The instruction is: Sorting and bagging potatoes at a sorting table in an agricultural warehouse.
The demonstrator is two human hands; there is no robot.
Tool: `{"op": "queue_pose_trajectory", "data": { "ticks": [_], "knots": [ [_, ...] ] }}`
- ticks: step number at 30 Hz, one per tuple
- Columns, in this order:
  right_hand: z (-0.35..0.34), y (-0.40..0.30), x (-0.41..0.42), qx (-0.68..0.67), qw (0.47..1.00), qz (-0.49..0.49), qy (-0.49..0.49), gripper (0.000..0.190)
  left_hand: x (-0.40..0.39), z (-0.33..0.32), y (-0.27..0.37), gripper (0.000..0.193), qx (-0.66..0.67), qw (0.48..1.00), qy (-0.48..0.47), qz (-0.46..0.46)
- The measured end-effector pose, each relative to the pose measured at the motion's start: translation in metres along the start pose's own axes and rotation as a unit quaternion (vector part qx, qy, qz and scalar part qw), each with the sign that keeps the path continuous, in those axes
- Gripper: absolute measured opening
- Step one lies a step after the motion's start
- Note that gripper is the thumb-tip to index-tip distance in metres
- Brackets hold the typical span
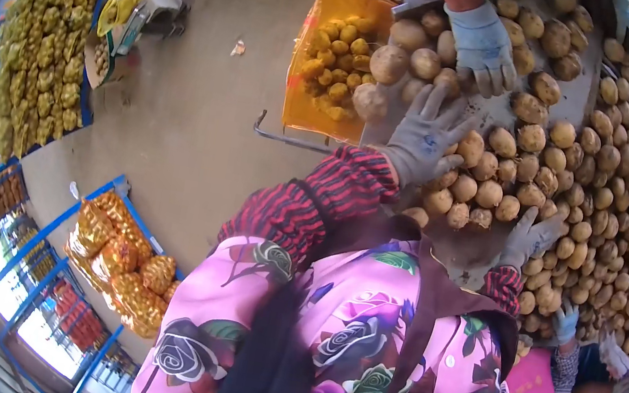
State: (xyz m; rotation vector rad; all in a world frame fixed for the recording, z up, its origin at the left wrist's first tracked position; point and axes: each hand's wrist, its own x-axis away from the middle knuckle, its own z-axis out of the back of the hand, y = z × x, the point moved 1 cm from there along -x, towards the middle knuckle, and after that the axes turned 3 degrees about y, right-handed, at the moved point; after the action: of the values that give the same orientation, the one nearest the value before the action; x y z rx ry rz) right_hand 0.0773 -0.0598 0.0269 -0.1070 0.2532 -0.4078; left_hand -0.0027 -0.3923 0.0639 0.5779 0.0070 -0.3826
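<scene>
My left hand (425, 140), in a grey work glove, lies palm down with fingers spread on brown, round, potato-like tubers (489, 193). Its fingertips touch one tuber near the table's chute end. My right hand (532, 238), also gloved in grey, rests with fingers apart against tubers on the right; its underside is hidden. Large tubers (389, 64) crowd the lip of the metal sorting table (577, 93). Below that lip an orange bag (298, 86) hangs open, partly filled with tubers.
Across from me, another person's light-blue gloved hand (483, 47) reaches over the tubers. A second person's gloved hand (566, 323) works at the lower right. Metal handles (292, 142) jut out beside the bag. Bagged tubers (46, 61) are stacked on blue-framed racks at left.
</scene>
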Motion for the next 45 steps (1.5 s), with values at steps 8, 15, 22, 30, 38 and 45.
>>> {"op": "queue_pose_trajectory", "data": {
  "ticks": [8,15,22,30,38,45],
  "knots": [
    [0.029,-0.126,-0.001,-0.010,0.965,0.205,-0.161,0.064,-0.038,-0.017,-0.001,0.066,-0.009,0.998,0.059,0.006],
    [0.053,-0.140,0.048,-0.079,0.912,0.333,-0.225,0.071,-0.026,-0.003,-0.026,0.070,-0.004,0.991,0.090,-0.095],
    [0.103,-0.082,0.079,-0.097,0.910,0.321,-0.246,0.073,0.026,0.023,-0.017,0.066,-0.079,0.996,0.016,-0.046],
    [0.103,0.002,-0.004,-0.056,0.996,0.059,0.025,0.065,0.027,0.005,0.028,0.077,-0.013,0.992,-0.070,-0.101],
    [0.088,0.006,-0.014,0.012,1.000,-0.021,0.007,0.080,-0.027,0.002,0.032,0.060,-0.088,0.991,-0.016,-0.097],
    [0.090,-0.039,0.069,0.004,0.999,0.015,-0.028,0.066,-0.012,-0.012,0.097,0.052,0.047,0.979,0.000,-0.199]
  ]
}}
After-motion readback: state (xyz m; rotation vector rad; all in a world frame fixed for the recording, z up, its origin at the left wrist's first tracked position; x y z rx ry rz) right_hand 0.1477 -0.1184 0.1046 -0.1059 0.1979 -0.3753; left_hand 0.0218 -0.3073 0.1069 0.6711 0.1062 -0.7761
